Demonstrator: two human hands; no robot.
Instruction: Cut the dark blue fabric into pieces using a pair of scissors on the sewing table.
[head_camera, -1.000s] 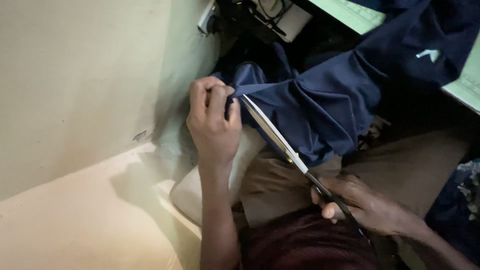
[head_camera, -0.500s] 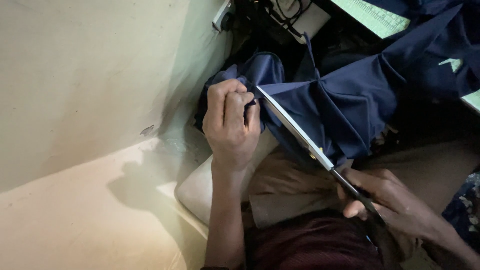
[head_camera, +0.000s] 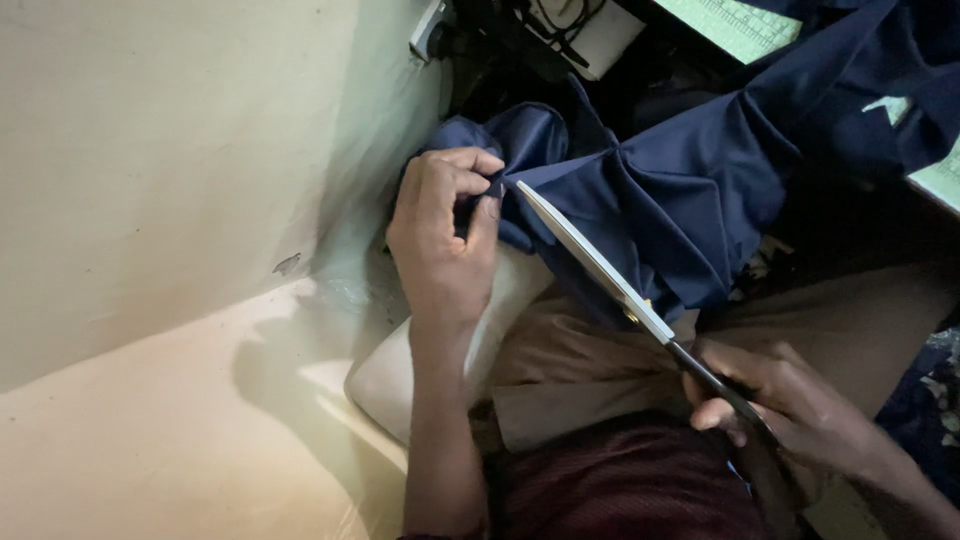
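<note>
Pale wall (head_camera: 150, 150) fills the left of the frame; navy cloth (head_camera: 690, 190) spreads across the upper right, draped toward the lap. Left hand (head_camera: 445, 245) pinches a fold of the cloth at centre; right hand (head_camera: 780, 405), lower right, is closed around the handles of long scissors (head_camera: 600, 268), whose tips lie against the cloth beside the left fingers.

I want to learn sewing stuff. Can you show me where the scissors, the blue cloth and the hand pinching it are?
scissors (head_camera: 590, 260), head view, middle of the long blade.
blue cloth (head_camera: 690, 190), head view, on its folded middle.
left hand (head_camera: 440, 245), head view, back of the hand.
</note>
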